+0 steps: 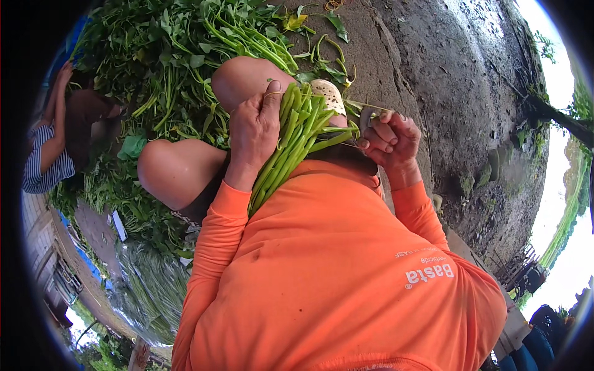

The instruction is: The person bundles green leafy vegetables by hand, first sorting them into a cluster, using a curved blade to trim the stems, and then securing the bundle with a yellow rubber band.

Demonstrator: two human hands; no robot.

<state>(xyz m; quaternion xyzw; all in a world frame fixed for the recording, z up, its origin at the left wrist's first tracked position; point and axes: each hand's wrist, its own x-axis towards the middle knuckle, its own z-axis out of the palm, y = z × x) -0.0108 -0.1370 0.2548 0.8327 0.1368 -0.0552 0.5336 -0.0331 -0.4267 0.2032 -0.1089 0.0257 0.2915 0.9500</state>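
Observation:
My left hand [256, 125] grips a bunch of green leafy-vegetable stems [293, 139], their cut ends towards my right and their lower part against my orange shirt. A thin yellowish band loops by my left thumb. To the right of the bunch, the curled fingers of my right hand [392, 139] pull a thin elastic band [369, 105] outward, its two strands stretched towards the stems. A few loose stem ends [341, 132] stick out between the bunch and my right fingers. The far side of the bunch is hidden by my left hand.
A large heap of leafy greens [171, 51] lies beyond my knees. Rubber bands [335, 4] lie on the ground at the top. At far left, another person's arm [58, 111] reaches into the heap. Clear plastic [148, 283] covers greens at lower left. Damp soil [464, 92] stretches right.

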